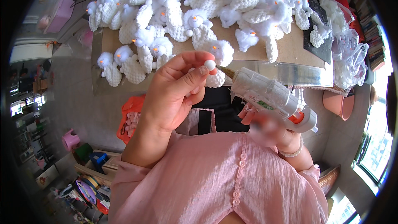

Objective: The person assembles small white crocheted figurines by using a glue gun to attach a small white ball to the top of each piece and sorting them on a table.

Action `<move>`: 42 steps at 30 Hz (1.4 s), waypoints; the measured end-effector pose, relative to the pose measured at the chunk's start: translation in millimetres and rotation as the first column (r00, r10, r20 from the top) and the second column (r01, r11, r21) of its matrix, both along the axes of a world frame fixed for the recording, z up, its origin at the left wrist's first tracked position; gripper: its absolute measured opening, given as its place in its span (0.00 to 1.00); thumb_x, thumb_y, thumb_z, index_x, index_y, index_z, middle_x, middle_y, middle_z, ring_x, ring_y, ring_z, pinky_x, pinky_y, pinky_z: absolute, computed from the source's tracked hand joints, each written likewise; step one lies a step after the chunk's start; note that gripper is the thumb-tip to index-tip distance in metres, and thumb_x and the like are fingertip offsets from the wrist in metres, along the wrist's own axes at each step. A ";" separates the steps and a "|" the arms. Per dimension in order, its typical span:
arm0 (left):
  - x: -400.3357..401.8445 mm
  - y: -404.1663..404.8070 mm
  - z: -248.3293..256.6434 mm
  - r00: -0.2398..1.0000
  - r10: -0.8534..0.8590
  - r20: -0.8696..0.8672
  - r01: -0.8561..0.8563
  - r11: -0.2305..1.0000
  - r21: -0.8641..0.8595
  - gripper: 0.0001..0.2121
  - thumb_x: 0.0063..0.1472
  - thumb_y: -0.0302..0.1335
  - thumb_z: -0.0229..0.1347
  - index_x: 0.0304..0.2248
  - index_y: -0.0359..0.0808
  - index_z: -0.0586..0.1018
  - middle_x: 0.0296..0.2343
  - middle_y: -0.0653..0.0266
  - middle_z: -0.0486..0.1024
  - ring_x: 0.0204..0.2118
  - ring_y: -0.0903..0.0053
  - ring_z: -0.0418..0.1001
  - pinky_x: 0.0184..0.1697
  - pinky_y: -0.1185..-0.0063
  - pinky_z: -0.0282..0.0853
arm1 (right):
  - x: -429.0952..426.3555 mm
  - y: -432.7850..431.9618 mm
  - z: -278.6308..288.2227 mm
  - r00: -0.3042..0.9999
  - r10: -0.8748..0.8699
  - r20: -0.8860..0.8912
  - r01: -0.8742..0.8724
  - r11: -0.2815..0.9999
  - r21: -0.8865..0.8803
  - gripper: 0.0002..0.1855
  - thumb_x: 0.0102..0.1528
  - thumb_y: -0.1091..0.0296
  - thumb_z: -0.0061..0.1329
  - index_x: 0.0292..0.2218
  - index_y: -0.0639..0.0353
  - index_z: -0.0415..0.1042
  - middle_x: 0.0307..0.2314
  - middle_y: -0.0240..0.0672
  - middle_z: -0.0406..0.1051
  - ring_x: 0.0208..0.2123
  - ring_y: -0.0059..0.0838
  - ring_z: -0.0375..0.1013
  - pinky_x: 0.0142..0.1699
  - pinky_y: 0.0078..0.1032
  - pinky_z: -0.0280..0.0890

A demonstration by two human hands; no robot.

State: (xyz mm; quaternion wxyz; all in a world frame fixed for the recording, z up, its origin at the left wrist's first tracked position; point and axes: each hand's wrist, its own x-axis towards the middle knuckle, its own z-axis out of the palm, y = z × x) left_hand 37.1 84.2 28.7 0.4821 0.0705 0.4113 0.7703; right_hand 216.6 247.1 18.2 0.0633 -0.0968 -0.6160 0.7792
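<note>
Between the thumb and index finger of my left hand (177, 88) is a small white ball (210, 65). My right hand (264, 127) grips a white hot glue gun (264, 91), its brownish nozzle tip (225, 71) at the ball's right side. Whether tip and ball touch, I cannot tell. Fine glue strings cling to the gun's body. Just behind my fingers lies a white snowman doll (222, 53) with a fluffy hood and an orange nose. Many similar crocheted snowman dolls (199, 21) are heaped across the table. Part of my right hand is blurred.
The table (286, 51) has a brown board top and a shiny front edge. Clear plastic bags (349, 43) sit at its right end, above a pink bin (339, 104). A red bag (130, 118) of pale pink pieces is below on the left.
</note>
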 end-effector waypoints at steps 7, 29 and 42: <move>1.4 1.7 2.4 0.999 0.010 -0.039 -0.009 1.000 0.017 0.11 0.58 0.20 0.50 0.41 0.31 0.73 0.28 0.69 0.73 0.19 0.92 0.56 0.15 0.91 0.49 | -1.0 0.7 7.1 0.995 -0.005 0.103 -0.002 0.997 0.076 0.15 0.48 0.63 0.52 0.32 0.67 0.72 0.25 0.37 0.74 0.27 0.24 0.74 0.32 0.19 0.67; 2.4 4.6 -27.4 0.341 -0.026 -0.940 -0.556 0.800 -0.224 0.06 0.50 0.16 0.56 0.30 0.32 0.77 0.26 0.62 0.75 0.22 0.79 0.72 0.21 0.84 0.65 | -54.4 -34.6 -2.4 0.972 -0.234 -0.007 0.232 0.965 -0.124 0.08 0.55 0.67 0.43 0.33 0.60 0.61 0.35 0.39 0.64 0.48 0.45 0.65 0.44 0.34 0.67; -0.9 17.8 -24.1 0.289 -0.054 -0.956 -0.470 0.862 -0.190 0.07 0.48 0.15 0.56 0.29 0.32 0.77 0.24 0.61 0.73 0.22 0.74 0.72 0.22 0.81 0.65 | -52.5 -32.1 -9.7 0.966 -0.258 0.001 0.256 0.957 -0.134 0.09 0.56 0.66 0.44 0.34 0.60 0.60 0.35 0.39 0.64 0.47 0.45 0.65 0.48 0.36 0.64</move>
